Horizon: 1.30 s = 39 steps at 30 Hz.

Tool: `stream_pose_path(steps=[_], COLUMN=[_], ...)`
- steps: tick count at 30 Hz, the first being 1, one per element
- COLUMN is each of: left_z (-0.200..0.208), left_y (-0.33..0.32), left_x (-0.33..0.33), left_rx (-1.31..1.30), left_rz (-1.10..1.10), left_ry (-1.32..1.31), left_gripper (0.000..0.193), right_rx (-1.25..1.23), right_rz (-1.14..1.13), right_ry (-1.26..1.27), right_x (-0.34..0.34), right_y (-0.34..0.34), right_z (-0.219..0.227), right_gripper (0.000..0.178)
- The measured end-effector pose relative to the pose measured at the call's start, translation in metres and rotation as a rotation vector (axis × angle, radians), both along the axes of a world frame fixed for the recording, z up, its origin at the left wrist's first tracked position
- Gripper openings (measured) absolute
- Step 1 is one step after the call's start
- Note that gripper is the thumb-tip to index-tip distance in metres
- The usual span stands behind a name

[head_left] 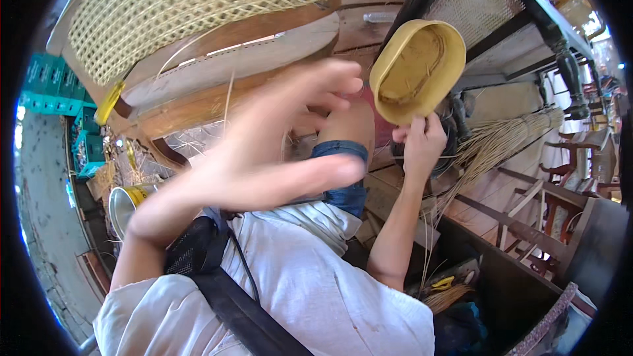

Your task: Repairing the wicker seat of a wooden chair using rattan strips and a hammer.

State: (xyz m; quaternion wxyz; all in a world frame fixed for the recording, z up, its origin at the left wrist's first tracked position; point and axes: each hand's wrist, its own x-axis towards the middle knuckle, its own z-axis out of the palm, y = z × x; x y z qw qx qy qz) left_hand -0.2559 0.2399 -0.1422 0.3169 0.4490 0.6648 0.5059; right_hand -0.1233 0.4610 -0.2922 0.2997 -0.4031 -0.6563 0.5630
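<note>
My right hand [422, 145] grips the lower rim of an oval yellow tub [452, 59]. The tub is tilted so its inside shows, with a few thin brown strands lying in it. My left hand [254, 148] is raised close to the camera and blurred by motion. Its thumb and fingers are spread apart, and nothing shows between them. Beyond it stands a wooden furniture frame [217, 109] with a woven cane panel [204, 13]. A tool with a yellow handle [110, 102] sits at the panel's left edge, and loose cane strands stick out below.
A bundle of long cane strands [508, 138] lies to the right. Dark furniture with a cane panel [478, 0] stands at the back right. Green crates [56, 82] are stacked at left, near a yellow-and-white bucket [122, 207]. Yellow-handled scissors [443, 283] lie at lower right.
</note>
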Motion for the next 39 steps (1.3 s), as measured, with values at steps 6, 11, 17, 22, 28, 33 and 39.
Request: stream_pose_path(steps=[6,11,17,22,28,33,39], left_z=[-0.104,-0.121,-0.124,-0.134,-0.127,-0.134,-0.133], left_y=[0.041,0.029,0.023,0.018,0.022,0.022,0.027], left_x=[0.015,0.011,0.018,0.003,0.013,0.016,0.029], left_rx=[0.187,0.269,0.344,0.231,0.323,0.329,0.345], left_rz=[0.058,-0.004,-0.1,-0.071,-0.056,-0.046,0.087], left_ry=[-0.784,-0.935,-0.871,-0.814,-0.823,-0.768,-0.707], left_gripper=[0.091,0.088,0.082,0.079,0.084,0.086,0.089], right_rx=[0.14,0.883,1.132,0.941,1.025,1.147,1.601], right_rz=[0.076,-0.065,0.373,0.853,0.994,0.713,0.452], right_ry=[-0.023,-0.25,-0.519,-0.618,-0.855,-0.72,-1.011], right_x=[0.028,0.022,-0.037,-0.015,0.008,-0.001,-0.011], right_y=[-0.066,-0.063,-0.032,-0.058,-0.047,-0.031,-0.024], right_z=[0.07,0.117,0.109,0.107,0.12,0.144,0.107], right_gripper=[0.022,0.031,0.027,0.027,0.027,0.022,0.011])
